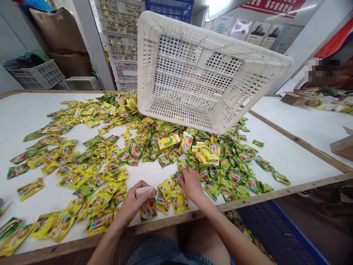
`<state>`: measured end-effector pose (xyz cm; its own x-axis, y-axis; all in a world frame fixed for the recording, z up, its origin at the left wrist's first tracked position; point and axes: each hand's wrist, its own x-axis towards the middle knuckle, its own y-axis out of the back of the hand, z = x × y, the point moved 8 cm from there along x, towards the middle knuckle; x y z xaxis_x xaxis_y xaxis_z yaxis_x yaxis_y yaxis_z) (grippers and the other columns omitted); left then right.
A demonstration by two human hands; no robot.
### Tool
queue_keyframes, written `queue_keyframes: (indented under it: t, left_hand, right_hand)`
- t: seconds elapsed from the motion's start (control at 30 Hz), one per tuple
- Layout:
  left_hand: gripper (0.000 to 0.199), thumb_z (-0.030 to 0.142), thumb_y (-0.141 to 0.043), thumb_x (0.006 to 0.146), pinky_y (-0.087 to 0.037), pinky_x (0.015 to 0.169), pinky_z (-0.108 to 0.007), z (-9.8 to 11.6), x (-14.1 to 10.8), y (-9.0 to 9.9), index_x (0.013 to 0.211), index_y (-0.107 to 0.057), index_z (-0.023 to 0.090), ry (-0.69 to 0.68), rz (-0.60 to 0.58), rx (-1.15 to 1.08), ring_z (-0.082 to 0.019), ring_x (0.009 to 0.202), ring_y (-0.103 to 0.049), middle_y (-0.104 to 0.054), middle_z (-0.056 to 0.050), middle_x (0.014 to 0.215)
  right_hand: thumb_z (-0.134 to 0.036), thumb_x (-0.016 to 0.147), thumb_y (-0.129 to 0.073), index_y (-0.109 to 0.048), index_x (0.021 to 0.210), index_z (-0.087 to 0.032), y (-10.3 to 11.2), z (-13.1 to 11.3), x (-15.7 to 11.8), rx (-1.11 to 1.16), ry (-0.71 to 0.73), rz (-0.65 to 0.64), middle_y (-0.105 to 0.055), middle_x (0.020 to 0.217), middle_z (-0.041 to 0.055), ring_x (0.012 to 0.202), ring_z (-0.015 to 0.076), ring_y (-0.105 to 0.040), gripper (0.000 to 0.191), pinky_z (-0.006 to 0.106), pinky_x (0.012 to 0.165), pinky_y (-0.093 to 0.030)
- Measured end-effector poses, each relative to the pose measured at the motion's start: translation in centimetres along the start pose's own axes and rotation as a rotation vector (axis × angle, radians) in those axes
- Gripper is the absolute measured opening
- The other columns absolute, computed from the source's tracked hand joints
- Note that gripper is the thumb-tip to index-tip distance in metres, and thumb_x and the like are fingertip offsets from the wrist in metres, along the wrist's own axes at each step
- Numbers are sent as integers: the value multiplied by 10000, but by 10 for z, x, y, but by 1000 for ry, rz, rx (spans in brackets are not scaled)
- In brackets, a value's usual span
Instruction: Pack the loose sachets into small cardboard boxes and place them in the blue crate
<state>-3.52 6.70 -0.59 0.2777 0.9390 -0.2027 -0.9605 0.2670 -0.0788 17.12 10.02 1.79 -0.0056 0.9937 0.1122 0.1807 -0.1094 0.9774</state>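
Well in front of the big white crate (215, 73), denim (162, 252) is showing on the wearer's lap, at the wooden edge of the worktop (292, 158). Blue basket (264, 228) is standing lower, front-right of the crate, packets lying in it.

Left hand (132, 201), in front of the crate and toward its left end: closing round a small printed box (148, 210), thumb across the pale upper part.

Right hand (191, 186), in front of the crate's middle: fingers bending close together at a green packet (178, 176); cannot tell whether they are gripping it or only touching. Loose yellow packets (165, 189) are lying between the hands.

Front-left of the crate, a wide scatter of mostly yellow packets (102, 195) is spreading. Front-right, green packets (228, 176) are heaping up. Just before the crate's lower rim, a yellow box (168, 141), a green-fronted box (186, 141) and a cluster of boxes (206, 152) are resting on the packets.

The crate itself is tilting, open side facing the wearer. Behind it, leftward, filled crates (124, 40) are standing stacked; behind, rightward, a red banner (275, 6) is hanging above posters (242, 28).
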Motion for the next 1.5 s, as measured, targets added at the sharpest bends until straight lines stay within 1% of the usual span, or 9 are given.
queue_keyframes:
  t: [0.2, 0.37, 0.5, 0.6, 0.67, 0.87, 1.07, 1.27, 1.5]
  left_hand:
    - [419, 526, -629, 683, -444, 628, -254, -8, -12, -33, 899, -528, 182, 22, -236, -180, -191, 726, -608, -670, -55, 801]
    - [508, 450, -771, 537, -427, 636, -240, -5, -20, -43, 922, -614, 159, 19, -334, -119, -189, 736, -580, -642, -49, 827]
    - [296, 367, -683, 688, -440, 721, -250, 4, -16, -39, 875, -662, 138, -50, -255, -19, -198, 842, -571, -626, -69, 936]
    - [321, 353, -638, 736, -446, 789, -265, 8, -12, -38, 988, -648, 155, -70, -178, -46, -215, 945, -558, -576, -83, 1150]
    - [349, 361, -617, 754, -455, 777, -264, 7, -10, -39, 1041, -636, 164, -54, -135, -32, -215, 928, -569, -609, -78, 1115]
    - [386, 374, -618, 748, -427, 893, -298, 5, -9, -38, 1071, -640, 163, -41, -28, -40, -243, 1042, -555, -619, -80, 1166]
    - [435, 400, -655, 701, -457, 858, -319, 0, -8, -37, 1048, -648, 137, 22, -27, -82, -256, 995, -589, -677, -91, 1055]
    - [343, 392, -666, 684, -480, 736, -290, -5, -1, -36, 892, -669, 119, 45, -4, -164, -207, 773, -626, -707, -63, 796]
    - [204, 277, -697, 607, -437, 570, -236, -17, 10, -46, 700, -605, 120, 104, 19, -169, -141, 553, -550, -632, -7, 575]
  right_hand:
    - [-344, 680, -695, -593, 887, -142, -14, 9, 5, 46, -95, -47, -608, 924, 182, 914, 338, -528, 307, 400, 727, -371]
    - [-273, 722, -623, -531, 909, -176, -21, 11, 6, 334, -60, -126, -624, 790, 45, 732, 207, -575, 230, 296, 642, -399]
    - [-243, 754, -556, -509, 957, -184, 2, 1, 0, 694, -2, -108, -614, 822, 13, 769, 180, -568, 216, 274, 671, -416]
    - [-225, 767, -542, -542, 934, -191, 16, -23, -9, 871, 102, -200, -621, 823, 4, 778, 166, -563, 170, 262, 710, -418]
    - [-228, 783, -534, -563, 928, -192, 19, -36, -14, 942, 135, -223, -634, 843, 5, 787, 161, -564, 152, 259, 731, -421]
    - [-379, 786, -558, -583, 962, -180, -2, -27, -17, 1135, -93, -40, -650, 863, 46, 840, 206, -571, 267, 296, 745, -454]
    - [-467, 761, -572, -592, 849, -174, -15, -26, -16, 1208, -134, -77, -645, 770, 35, 756, 200, -580, 306, 293, 683, -475]
    - [-452, 775, -568, -544, 905, -171, 9, -26, -12, 1348, -172, -24, -635, 844, 48, 785, 189, -582, 311, 280, 687, -472]
    - [-290, 844, -494, -532, 915, -182, 39, -63, -7, 1012, 99, -9, -581, 779, 16, 717, 153, -527, 134, 249, 650, -421]
